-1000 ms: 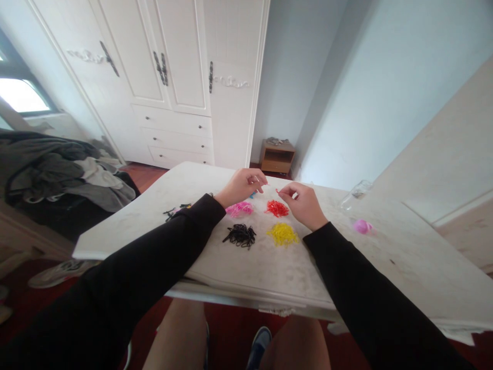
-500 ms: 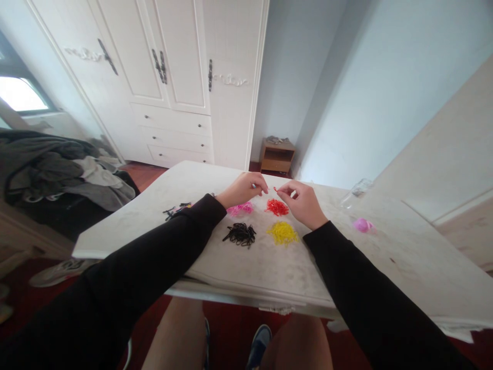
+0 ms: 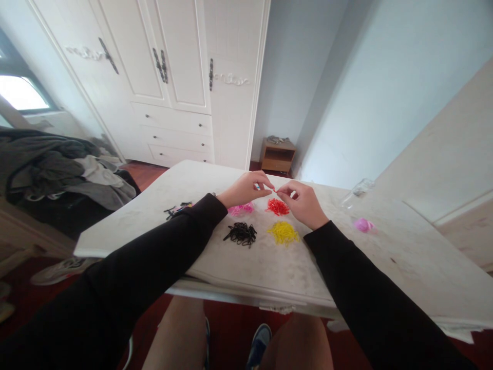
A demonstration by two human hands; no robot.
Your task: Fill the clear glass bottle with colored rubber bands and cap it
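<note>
My right hand (image 3: 302, 201) pinches a small red rubber band (image 3: 275, 190) between thumb and forefinger, above a pile of red rubber bands (image 3: 277, 207). Facing it, my left hand (image 3: 248, 187) has its thumb and forefinger closed around the other end of the same band. A pile of pink rubber bands (image 3: 242, 208) lies beneath my left hand, partly covered by it. Nearer to me are a pile of black rubber bands (image 3: 241, 234) and a pile of yellow ones (image 3: 284, 233). Some mixed-colour bands (image 3: 179, 209) lie left, partly behind my left sleeve.
The piles lie on a white table (image 3: 246, 272). To the right are a clear plastic container (image 3: 358, 193) lying tilted and a pink bundle (image 3: 363, 225). Beyond stand a white wardrobe (image 3: 177, 123) and a small wooden nightstand (image 3: 278, 154). Clothes (image 3: 65, 174) are heaped at left.
My left hand has moved right and its fingertips have met the red rubber band. My right hand has stayed almost in place, still holding the band.
</note>
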